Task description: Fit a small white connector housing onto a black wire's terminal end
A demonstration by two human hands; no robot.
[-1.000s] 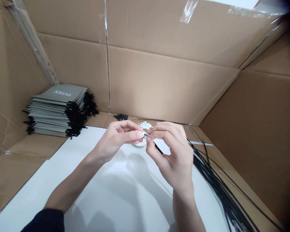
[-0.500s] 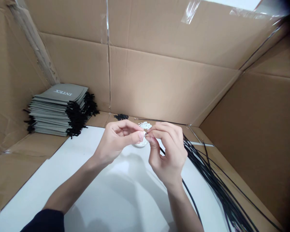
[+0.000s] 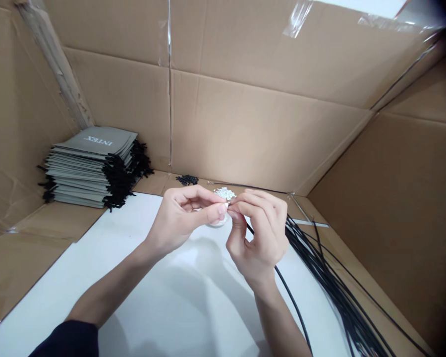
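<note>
Black cable [image 3: 295,301], white piece [image 3: 226,205] (pouches [image 3: 78,179] grey)

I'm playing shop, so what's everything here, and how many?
Pouches: many, grey, stacked left
Cords: many, black, on pouches
Black bits: many, black, back
White bits: many, white, back
Thin rod: one, dark, back
Round item: one, white, centre
Loose cables: many, black, right
Separate cable: one, black, lower right
Pinched piece: one, white, centre
Cardboard panels: several, brown, around
Tape: some, clear, walls
Tabletop: one, white, underneath
Sleeve: one, dark, lower left
Left hand: one, bare, centre
Right hand: one, bare, centre
</note>
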